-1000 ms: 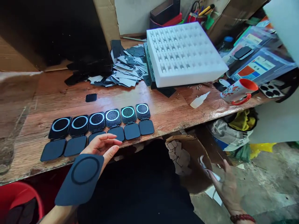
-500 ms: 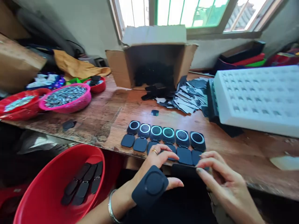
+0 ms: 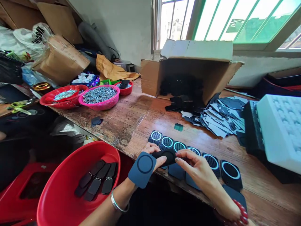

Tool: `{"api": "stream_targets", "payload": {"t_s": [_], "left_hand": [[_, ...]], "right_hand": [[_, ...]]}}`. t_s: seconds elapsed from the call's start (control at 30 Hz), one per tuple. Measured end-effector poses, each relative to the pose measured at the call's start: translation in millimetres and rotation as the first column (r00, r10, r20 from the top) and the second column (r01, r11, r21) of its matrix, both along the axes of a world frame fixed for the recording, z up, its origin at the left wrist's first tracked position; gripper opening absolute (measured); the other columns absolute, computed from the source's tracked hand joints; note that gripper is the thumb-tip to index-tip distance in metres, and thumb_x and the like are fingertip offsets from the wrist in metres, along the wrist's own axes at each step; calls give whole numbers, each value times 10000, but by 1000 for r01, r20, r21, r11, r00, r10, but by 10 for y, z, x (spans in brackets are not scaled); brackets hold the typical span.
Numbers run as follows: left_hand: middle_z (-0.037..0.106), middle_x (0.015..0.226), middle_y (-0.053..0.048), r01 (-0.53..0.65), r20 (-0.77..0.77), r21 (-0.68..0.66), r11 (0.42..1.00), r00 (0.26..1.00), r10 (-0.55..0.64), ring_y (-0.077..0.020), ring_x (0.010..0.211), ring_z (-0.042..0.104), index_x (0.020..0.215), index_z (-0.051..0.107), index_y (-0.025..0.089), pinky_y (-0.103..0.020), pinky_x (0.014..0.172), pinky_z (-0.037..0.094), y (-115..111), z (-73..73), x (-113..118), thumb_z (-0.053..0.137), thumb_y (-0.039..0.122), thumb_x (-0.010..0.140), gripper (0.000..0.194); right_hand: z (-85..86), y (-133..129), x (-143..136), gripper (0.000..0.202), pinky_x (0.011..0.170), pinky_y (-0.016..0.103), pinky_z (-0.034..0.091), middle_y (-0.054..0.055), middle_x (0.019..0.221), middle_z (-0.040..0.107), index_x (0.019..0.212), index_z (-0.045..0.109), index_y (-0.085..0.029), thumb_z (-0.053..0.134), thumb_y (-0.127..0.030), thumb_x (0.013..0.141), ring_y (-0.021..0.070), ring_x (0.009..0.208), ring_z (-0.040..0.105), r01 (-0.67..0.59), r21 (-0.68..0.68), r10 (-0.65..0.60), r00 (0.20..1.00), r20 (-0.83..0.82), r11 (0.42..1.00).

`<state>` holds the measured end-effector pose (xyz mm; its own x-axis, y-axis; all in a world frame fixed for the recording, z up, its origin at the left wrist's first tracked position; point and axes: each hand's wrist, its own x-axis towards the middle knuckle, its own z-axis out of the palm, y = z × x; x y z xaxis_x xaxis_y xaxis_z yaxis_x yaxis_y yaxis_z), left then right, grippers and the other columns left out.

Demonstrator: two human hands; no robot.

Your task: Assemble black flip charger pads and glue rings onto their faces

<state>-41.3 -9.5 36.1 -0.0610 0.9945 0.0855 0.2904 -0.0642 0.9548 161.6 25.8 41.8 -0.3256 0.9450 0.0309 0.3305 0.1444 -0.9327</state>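
My left hand (image 3: 158, 164) and my right hand (image 3: 199, 169) grip opposite ends of a dark flat piece (image 3: 169, 154) with rounded corners, tilted above the table's front edge. My left thumb presses on its face. A square dark pad with a ring mark (image 3: 142, 169) lies over the back of my left hand and wrist. Behind my hands runs a row of stacked black pads with white rings (image 3: 231, 172). Plain dark pads (image 3: 176, 171) lie in front of that row, partly hidden by my hands and forearm.
Below left, a red tub (image 3: 54, 194) holds several black hinged pieces (image 3: 95, 186). On the wooden table (image 3: 122, 125) stand a pink basket of small metal parts (image 3: 110, 102), a cardboard box (image 3: 150, 78), a heap of dark and grey cut sheets (image 3: 221, 119) and white foam (image 3: 270, 125).
The view has turned left. My left hand, earlier apart with fingers spread, now grips the dark piece together with my right hand. The tub and baskets appear farther right in view.
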Motion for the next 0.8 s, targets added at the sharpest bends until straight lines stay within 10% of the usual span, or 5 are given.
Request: {"api": "stream_targets", "payload": {"t_s": [0.1, 0.27, 0.4, 0.8], "left_hand": [[586, 999, -59, -8, -70, 22, 1000, 998, 10, -230, 973, 592, 896, 677, 193, -376, 913, 475, 86, -84, -57, 702, 270, 753, 165], [536, 1260, -113, -228, -281, 33, 973, 932, 228, -320, 1188, 517, 1388, 463, 236, -496, 1036, 406, 279, -193, -250, 798, 262, 651, 809], [500, 1354, -149, -174, -445, -74, 982, 887, 123, -375, 1303, 435, 1449, 386, 211, -548, 1088, 340, 388, -219, -392, 790, 269, 640, 906], [632, 876, -9, -97, -20, -242, 965, 995, 96, -239, 891, 622, 1291, 533, 180, -411, 905, 479, 589, -319, -693, 782, 291, 541, 798]], "right_hand": [[39, 95, -149, 244, 653, 293, 491, 39, 777, 678, 710, 689, -208, 638, -429, 800, 186, 714, 613, 63, 57, -60, 996, -62, 996], [130, 215, -137, 268, 576, 277, 450, 44, 745, 651, 693, 667, -200, 655, -456, 769, 168, 638, 567, 286, 120, -280, 958, -64, 951], [140, 232, 12, 315, 490, 250, 415, 24, 675, 623, 715, 661, -194, 677, -508, 730, 141, 555, 524, 328, -18, -328, 943, -56, 945], [48, 153, 187, 383, 472, 253, 401, -9, 595, 589, 712, 662, -196, 784, -557, 668, 122, 499, 497, 335, -273, -380, 916, -130, 902]]}}
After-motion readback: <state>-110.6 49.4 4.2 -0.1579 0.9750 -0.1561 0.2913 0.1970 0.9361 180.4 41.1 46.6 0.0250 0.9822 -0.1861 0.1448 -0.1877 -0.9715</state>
